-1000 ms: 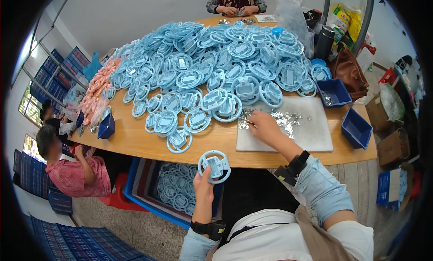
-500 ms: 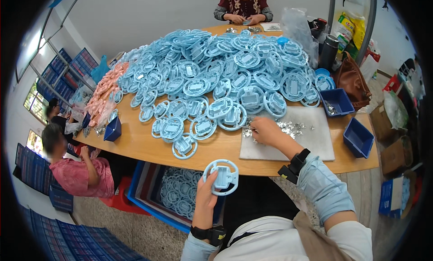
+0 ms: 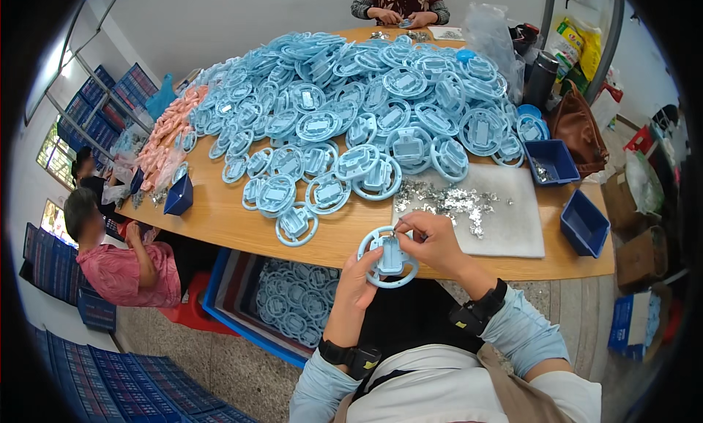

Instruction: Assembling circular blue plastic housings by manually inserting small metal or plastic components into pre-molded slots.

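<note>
My left hand (image 3: 356,282) grips a light blue plastic toy steering wheel (image 3: 392,257), its hollow rectangular compartment turned up, just off the table's front edge. At the wheel's upper rim, my right hand (image 3: 428,240) is closed in a pinch; a thin dark tip shows by the fingers, but what it belongs to is too small to make out. Small shiny metal pieces (image 3: 448,202) lie scattered over a white board (image 3: 512,225) beyond my right hand. A large heap of similar blue wheels (image 3: 318,126) covers the middle of the table.
Two dark blue bins (image 3: 584,222) stand at the right, one containing metal pieces. Pink parts (image 3: 170,141) are piled at the left. Below the table edge, a blue crate (image 3: 220,295) holds more wheels. Co-workers (image 3: 132,266) sit at the left and across the table.
My right hand has left the metal pieces on the board and come to the wheel. My left hand has moved the wheel slightly up and right.
</note>
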Demonstrator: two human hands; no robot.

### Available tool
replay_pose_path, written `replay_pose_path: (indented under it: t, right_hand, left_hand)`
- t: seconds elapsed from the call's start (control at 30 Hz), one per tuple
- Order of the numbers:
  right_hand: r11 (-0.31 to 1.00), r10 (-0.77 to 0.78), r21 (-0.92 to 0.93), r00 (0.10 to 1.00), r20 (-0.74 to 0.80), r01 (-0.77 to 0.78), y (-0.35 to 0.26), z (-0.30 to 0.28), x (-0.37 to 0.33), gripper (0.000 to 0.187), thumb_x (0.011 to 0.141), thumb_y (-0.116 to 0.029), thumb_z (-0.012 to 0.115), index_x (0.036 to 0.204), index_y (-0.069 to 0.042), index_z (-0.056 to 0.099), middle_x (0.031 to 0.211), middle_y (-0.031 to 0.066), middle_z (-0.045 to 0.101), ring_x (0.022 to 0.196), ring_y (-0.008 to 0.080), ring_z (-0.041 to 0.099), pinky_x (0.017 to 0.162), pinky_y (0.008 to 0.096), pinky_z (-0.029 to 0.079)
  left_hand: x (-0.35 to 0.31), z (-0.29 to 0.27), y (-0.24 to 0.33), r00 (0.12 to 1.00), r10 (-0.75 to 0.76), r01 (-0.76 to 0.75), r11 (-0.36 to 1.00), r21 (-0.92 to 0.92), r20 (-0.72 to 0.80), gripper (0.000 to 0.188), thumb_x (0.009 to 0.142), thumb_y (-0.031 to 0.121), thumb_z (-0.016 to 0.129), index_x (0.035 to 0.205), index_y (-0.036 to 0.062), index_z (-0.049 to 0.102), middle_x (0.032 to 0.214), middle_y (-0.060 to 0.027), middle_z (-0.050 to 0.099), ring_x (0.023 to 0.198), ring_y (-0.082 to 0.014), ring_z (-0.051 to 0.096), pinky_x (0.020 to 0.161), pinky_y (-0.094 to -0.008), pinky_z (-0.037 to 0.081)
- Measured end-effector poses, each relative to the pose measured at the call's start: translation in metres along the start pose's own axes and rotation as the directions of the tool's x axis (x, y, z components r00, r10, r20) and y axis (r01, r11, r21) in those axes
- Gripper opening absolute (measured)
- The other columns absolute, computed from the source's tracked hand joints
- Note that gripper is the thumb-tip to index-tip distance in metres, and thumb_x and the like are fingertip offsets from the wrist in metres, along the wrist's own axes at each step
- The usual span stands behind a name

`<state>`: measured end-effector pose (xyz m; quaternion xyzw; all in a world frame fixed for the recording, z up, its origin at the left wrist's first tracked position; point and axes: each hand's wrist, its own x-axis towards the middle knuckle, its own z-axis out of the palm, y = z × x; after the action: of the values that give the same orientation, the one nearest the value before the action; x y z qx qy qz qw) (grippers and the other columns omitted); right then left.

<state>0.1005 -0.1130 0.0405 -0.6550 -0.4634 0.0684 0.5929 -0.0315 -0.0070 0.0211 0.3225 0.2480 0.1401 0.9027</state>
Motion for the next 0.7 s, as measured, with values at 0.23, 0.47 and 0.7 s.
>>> replay_pose_path:
  t: [0.23,0.47,0.7]
  right_hand:
    - [0.989,-0.111,-0.108,0.990,-0.088,0.101,0.005,0.009,-0.008,0.009,0.067,-0.002,0.065,0.073,-0.001,0.058,0.080,0.0079,0.063,0.051,0.0097,0.051,0.046,0.0220,0.042]
    - [0.966,-0.184,-0.198,0.980,-0.080,0.166,0.001,0.012,-0.021,0.015,0.064,-0.001,0.066,0.076,-0.002,0.056,0.085,0.0108,0.060,0.062,0.0231,0.060,0.054,0.0288,0.048]
    - [0.933,-0.266,-0.239,0.963,0.040,0.268,0.000,0.007,-0.027,0.016,0.063,-0.002,0.065,0.074,-0.003,0.054,0.086,0.0076,0.058,0.060,0.0242,0.059,0.052,0.0305,0.049]
  left_hand:
    - [0.000,-0.001,-0.007,0.998,0.001,0.000,1.000,-0.009,0.056,0.033,0.080,0.007,0.061,0.111,0.0033,0.051,0.100,-0.0049,0.058,0.089,-0.0133,0.058,0.074,-0.0272,0.048]
    - [-0.005,0.005,-0.013,0.998,0.007,-0.005,0.999,-0.044,0.059,0.033,0.079,0.005,0.060,0.111,0.0020,0.051,0.101,-0.0062,0.058,0.092,-0.0154,0.058,0.081,-0.0299,0.047]
    - [-0.003,0.002,-0.014,1.000,-0.004,0.004,1.000,-0.026,0.008,0.028,0.082,0.011,0.062,0.107,0.0008,0.054,0.094,-0.0056,0.060,0.083,-0.0134,0.060,0.072,-0.0266,0.050]
